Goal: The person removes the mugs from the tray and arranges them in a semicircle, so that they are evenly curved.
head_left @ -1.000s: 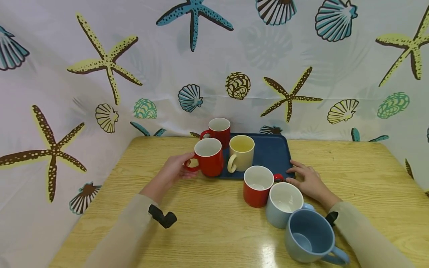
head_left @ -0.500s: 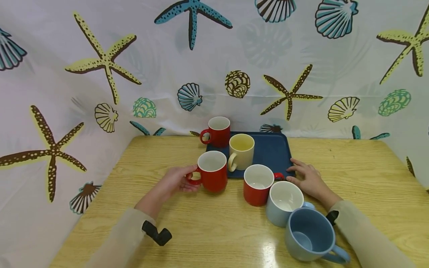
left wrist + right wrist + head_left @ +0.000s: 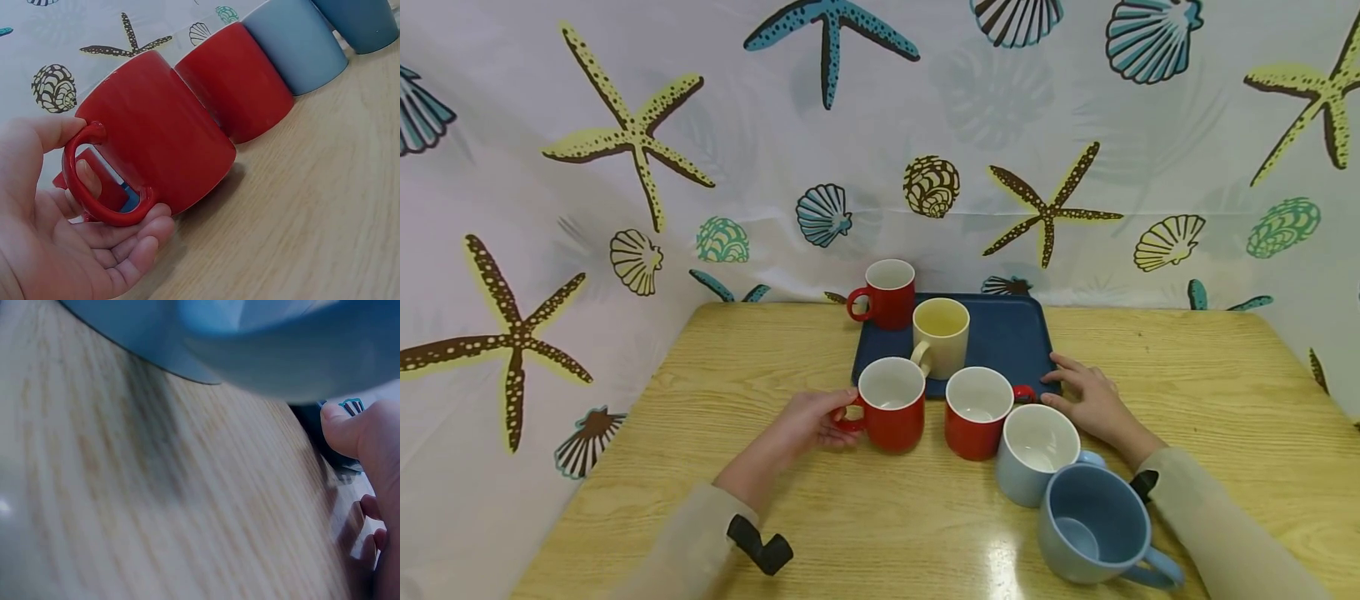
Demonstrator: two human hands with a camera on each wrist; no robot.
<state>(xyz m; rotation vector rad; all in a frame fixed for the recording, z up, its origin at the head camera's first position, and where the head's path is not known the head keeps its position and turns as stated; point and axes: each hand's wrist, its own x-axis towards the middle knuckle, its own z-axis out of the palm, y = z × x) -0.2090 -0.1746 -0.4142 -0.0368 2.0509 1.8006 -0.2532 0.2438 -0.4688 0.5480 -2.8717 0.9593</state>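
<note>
My left hand [image 3: 816,418] grips a red mug [image 3: 162,134] by its handle, thumb on top and fingers curled beneath. The mug is upright in the head view, its base close over the table in front of the tray. Just right of it stands another red mug [image 3: 976,425], its handle pointing right. My right hand [image 3: 1090,407] rests at the right edge of the dark blue tray [image 3: 1011,333], fingers loosely spread and thumb [image 3: 340,428] on the near corner. On the tray stand a cream mug [image 3: 946,346] and a red mug [image 3: 895,302] at the back left.
A pale blue mug [image 3: 1026,475] with a white inside stands right of the front red mug. Close by, a larger blue mug [image 3: 1082,533] sits beside the right sleeve. A patterned curtain [image 3: 880,133] hangs behind the wooden table [image 3: 865,533].
My left hand has carried the red mug off the tray's front left, toward me and rightward, near the other front red mug. My right hand has stayed at the tray's edge.
</note>
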